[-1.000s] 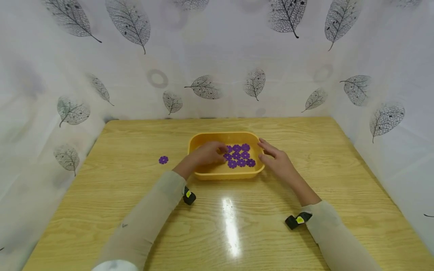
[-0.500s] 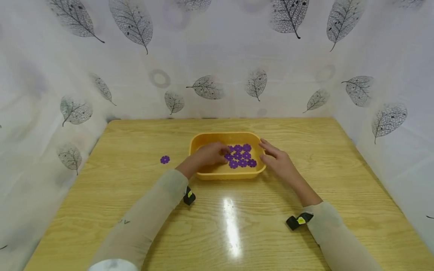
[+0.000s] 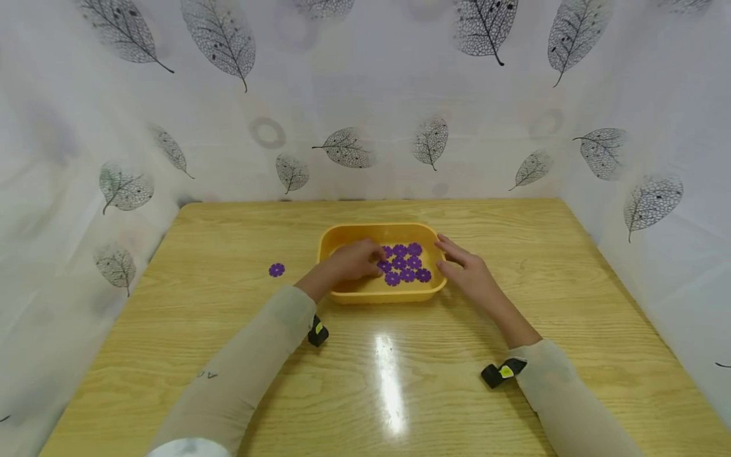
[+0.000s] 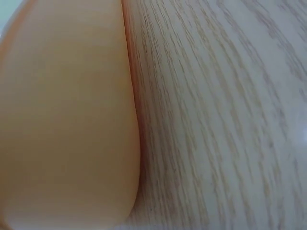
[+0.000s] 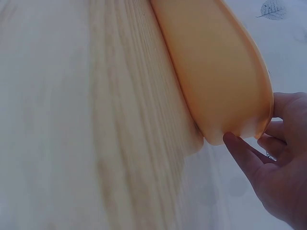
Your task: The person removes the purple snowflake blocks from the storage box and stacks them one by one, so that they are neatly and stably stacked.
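Note:
A yellow plastic tray (image 3: 381, 297) stands on the table, with several purple flower-shaped discs (image 3: 408, 275) lying flat in rows toward its right half. My left hand (image 3: 351, 261) reaches into the tray from the left, its bent fingers and thumb at the leftmost disc (image 3: 385, 266). Whether it pinches that disc I cannot tell. At the tray's right end is my right hand (image 3: 468, 271), thumb and fingers extended against the wall and rim. The right wrist view shows the thumb (image 5: 244, 153) touching the tray's outer wall (image 5: 220, 72). In the left wrist view the tray wall (image 4: 72, 120) hides the left hand.
One more purple disc (image 3: 276, 270) lies on the wooden table (image 3: 445, 406) to the left of the tray. A pale curtain with leaf prints (image 3: 365, 95) hangs behind the table and along both sides. Black wrist cameras (image 3: 494, 376) are strapped at both sleeves.
The left hand's fingertips have shifted slightly at the leftmost disc, nearing each other and then parting a little. The right hand and the tray keep their places.

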Demonstrator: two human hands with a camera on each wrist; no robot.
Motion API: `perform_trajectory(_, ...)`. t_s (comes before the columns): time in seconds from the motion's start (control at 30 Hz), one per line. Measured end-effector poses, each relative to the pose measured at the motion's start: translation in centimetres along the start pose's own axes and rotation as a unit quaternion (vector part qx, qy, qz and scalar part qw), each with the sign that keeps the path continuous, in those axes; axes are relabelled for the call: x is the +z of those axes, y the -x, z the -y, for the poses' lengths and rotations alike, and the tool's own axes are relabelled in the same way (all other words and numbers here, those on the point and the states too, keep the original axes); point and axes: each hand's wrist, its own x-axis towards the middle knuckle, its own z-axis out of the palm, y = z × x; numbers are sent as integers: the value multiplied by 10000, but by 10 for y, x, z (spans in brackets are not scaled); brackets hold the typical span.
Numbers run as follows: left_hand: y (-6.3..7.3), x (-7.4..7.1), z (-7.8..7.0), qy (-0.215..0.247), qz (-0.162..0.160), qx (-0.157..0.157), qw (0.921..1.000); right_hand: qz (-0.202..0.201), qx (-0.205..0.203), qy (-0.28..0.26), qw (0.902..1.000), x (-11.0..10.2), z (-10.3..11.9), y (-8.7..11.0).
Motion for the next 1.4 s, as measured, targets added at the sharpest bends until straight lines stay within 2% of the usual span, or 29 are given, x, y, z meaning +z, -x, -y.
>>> perform_trajectory(0.27,1,0,0,-45,52,72,10000,24,123,-38,9999,1,2,1)
perform_trajectory(0.8,1,-1,0,-81,173,140,9997,29,80,-8,10000,0,1,0)
perform_trajectory(1.17,0,1,3,-19,203,130,9997,11,151,45,9999,1,0,-1)
perform_trajectory(1.4,-1,1,3,107,235,-6,9997,-9,130,77,9999,2,1,-1)
